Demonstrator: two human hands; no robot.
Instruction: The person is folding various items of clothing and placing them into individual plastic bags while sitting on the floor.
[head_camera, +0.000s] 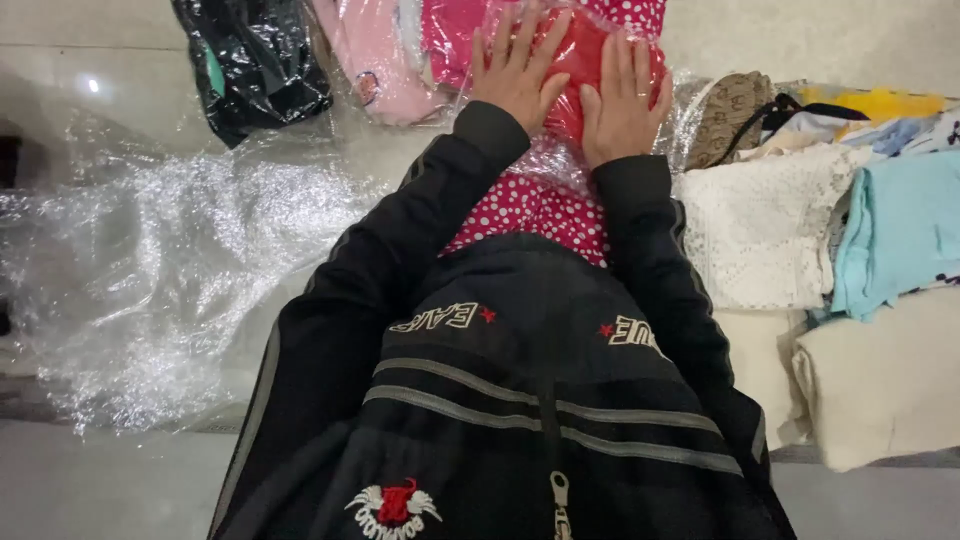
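Pressing flat, palms down and fingers spread, the left hand (515, 70) and right hand (622, 100) are being laid side by side on a red garment in a clear plastic bag (585, 60); nothing is being gripped, both hands are released and open. Judging by the posture, the bag is likely being flattened to push air out. A pink dotted garment (530, 210) is lying just below the red bag, nearer the person. Left of the bag, pink bagged clothes (375, 55) and a black plastic bag (255, 60) are being kept; further left, loose clear wrap (160, 270) is spreading. Right of it, a white lace piece (760, 230), a light blue garment (900, 230) and cream folded cloth (880, 380) are being stacked. All is resting on a pale tiled floor (90, 40).
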